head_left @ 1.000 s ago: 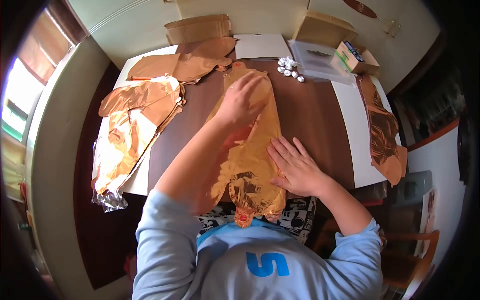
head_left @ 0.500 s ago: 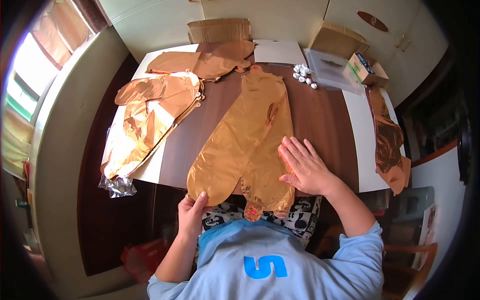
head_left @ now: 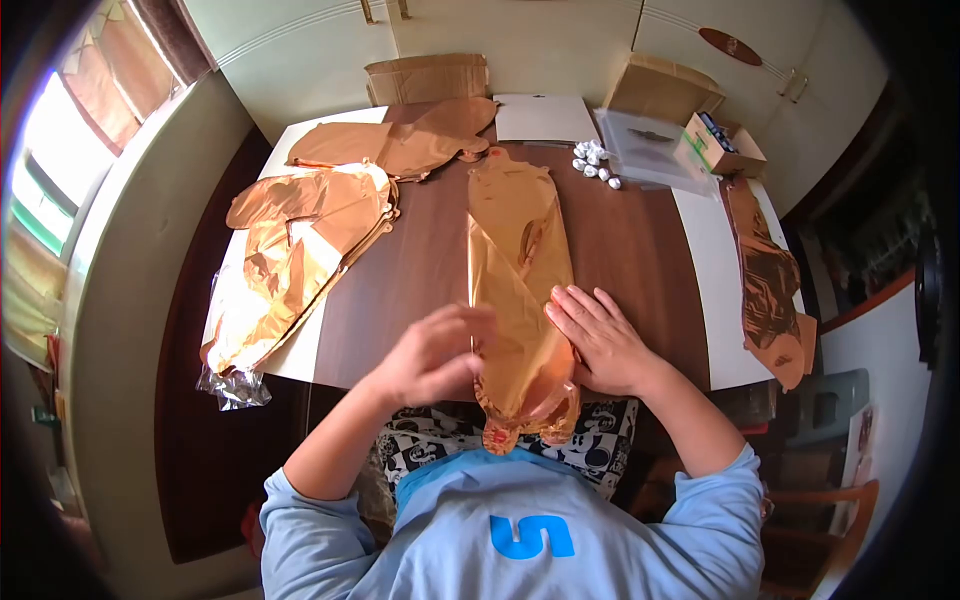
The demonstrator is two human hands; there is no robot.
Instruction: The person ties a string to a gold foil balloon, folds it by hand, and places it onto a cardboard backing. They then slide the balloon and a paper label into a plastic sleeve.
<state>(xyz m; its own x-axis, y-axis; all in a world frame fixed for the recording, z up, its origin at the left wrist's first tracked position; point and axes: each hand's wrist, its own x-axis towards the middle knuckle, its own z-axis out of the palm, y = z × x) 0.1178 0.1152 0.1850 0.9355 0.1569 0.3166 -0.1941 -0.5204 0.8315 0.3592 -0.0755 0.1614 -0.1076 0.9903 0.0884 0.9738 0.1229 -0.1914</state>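
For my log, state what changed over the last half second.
The left part of the gold foil piece now lies folded over rightward. The left hand, which pinched its lower-left corner, has let go and is at the new left edge. The right hand stayed at the right edge; the copper foil pile stayed put.

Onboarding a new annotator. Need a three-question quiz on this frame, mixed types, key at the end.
1. Multiple choice. The left hand is nearest to:
A) the wooden chair
B) the gold foil piece
C) the cardboard at the far edge

2. True or false. The right hand lies palm down at the gold foil piece's right edge.

3. Fill in, as the wearer sees it. The small open box sits toward the far ____ corner of the table.

Key: 1. B; 2. True; 3. right
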